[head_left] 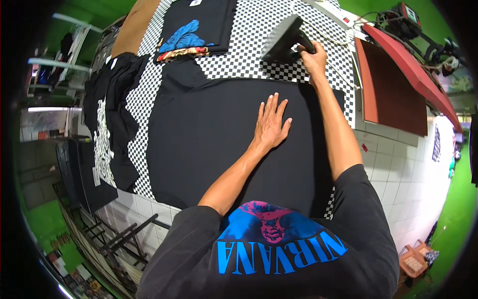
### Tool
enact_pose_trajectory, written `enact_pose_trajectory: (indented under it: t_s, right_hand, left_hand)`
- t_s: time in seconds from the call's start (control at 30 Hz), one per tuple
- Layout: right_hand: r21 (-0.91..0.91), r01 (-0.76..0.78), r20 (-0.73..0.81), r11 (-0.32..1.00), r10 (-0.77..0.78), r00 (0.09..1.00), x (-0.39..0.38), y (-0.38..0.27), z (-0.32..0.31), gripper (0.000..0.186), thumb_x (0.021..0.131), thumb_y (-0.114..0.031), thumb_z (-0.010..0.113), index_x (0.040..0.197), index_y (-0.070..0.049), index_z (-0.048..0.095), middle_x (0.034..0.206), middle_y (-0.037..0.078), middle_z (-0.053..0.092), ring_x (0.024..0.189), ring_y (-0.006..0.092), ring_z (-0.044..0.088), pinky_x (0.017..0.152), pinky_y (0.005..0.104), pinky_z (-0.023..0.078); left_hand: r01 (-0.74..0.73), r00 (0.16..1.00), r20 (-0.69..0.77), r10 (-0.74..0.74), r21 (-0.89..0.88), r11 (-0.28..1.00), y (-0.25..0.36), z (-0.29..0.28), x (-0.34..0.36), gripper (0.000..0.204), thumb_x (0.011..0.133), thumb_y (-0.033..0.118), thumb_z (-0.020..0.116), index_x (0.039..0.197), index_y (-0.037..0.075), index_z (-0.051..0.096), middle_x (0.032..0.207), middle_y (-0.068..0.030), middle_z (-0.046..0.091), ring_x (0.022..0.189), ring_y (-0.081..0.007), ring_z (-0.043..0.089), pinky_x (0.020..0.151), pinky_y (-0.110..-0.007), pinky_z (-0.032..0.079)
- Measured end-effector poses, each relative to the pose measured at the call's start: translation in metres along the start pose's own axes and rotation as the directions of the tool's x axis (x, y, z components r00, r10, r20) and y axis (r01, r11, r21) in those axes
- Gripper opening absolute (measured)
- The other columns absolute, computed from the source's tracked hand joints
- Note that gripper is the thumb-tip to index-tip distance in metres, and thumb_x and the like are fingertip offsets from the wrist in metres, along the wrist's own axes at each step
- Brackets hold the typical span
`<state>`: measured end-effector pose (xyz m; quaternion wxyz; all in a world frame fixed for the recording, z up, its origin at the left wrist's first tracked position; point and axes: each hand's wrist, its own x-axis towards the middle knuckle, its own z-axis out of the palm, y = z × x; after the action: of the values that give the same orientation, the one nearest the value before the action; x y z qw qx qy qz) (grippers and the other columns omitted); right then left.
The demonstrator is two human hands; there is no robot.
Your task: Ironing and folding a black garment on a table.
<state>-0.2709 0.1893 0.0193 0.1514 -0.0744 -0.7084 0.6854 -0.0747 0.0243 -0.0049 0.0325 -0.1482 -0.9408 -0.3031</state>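
Note:
A black T-shirt [209, 129] lies spread flat over a black-and-white checkered cloth [249, 30], one sleeve pointing to the far left. My left hand [271, 124] rests palm down on the shirt, fingers stretched toward the far side. My right hand [313, 57] is wrapped round the handle of a clothes iron [285, 42], just beyond the shirt's far right edge. The iron is tilted, its broad plate facing up and to the left. Whether any part of it touches the cloth, I cannot tell.
Folded dark shirts [199, 25] with blue and red prints lie stacked at the back. Crumpled black clothes [117, 94] and a zebra-patterned piece [103, 144] sit at the left. A white power strip [338, 15] with cords lies far right, beside a red-edged heat press [408, 65].

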Motion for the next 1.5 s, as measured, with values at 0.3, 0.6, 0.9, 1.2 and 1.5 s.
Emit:
enact_pose_trajectory:
  t_s: [0.3,0.6,0.9,1.2,1.5]
  right_hand:
    - [-0.416,0.107,-0.072,0.903,-0.150,0.986,-0.143,0.003,-0.062,0.064,0.084,-0.013,0.072,0.140,0.002,0.043,0.142,0.022,0.046,0.130,0.0333,0.048,0.110,0.0412,0.039]
    - [-0.851,0.050,-0.028,0.523,-0.139,0.990,-0.444,-0.030,-0.163,0.048,0.089,-0.008,0.062,0.134,0.000,0.050,0.140,0.022,0.047,0.133,0.0395,0.044,0.112,0.0455,0.036]
    - [-0.916,-0.269,-0.295,0.296,-0.046,0.954,-0.526,-0.038,-0.198,0.047,0.091,-0.023,0.066,0.132,-0.004,0.054,0.130,0.023,0.053,0.124,0.0410,0.052,0.102,0.0508,0.042]
    - [-0.912,-0.360,-0.351,0.194,0.081,0.933,-0.527,-0.021,-0.233,0.046,0.088,-0.033,0.070,0.120,-0.002,0.059,0.114,0.023,0.062,0.108,0.0439,0.059,0.094,0.0516,0.047]
    - [-0.102,-0.691,-0.470,0.716,0.577,0.668,-0.524,-0.054,-0.222,0.029,0.092,-0.021,0.068,0.117,-0.010,0.058,0.093,0.003,0.060,0.071,0.0122,0.057,0.063,0.0273,0.047]
  left_hand:
    - [0.193,0.979,-0.083,-0.183,0.123,0.974,-0.057,-0.065,-0.108,0.058,0.097,0.029,0.060,0.149,0.010,0.045,0.158,-0.0229,0.033,0.147,-0.0406,0.030,0.119,-0.056,0.024]
    - [0.445,0.890,-0.236,-0.389,0.276,0.852,-0.110,-0.143,-0.272,0.057,0.097,0.033,0.059,0.149,0.012,0.048,0.157,-0.0235,0.036,0.146,-0.0419,0.033,0.117,-0.058,0.025]
    - [0.639,0.690,-0.500,-0.523,0.084,0.764,-0.162,-0.174,-0.370,0.055,0.096,0.033,0.062,0.142,0.005,0.051,0.155,-0.0266,0.036,0.144,-0.0432,0.033,0.118,-0.054,0.024]
    - [0.624,0.356,-0.155,-0.922,-0.695,0.358,-0.216,-0.174,-0.411,0.056,0.091,0.034,0.073,0.129,-0.004,0.056,0.119,-0.0103,0.066,0.107,-0.0200,0.062,0.096,-0.034,0.045]
    - [0.621,0.688,0.286,-0.667,-0.707,0.337,-0.216,-0.264,-0.437,0.041,0.088,0.020,0.076,0.118,-0.004,0.062,0.106,-0.0056,0.069,0.092,-0.0137,0.065,0.085,-0.028,0.051]
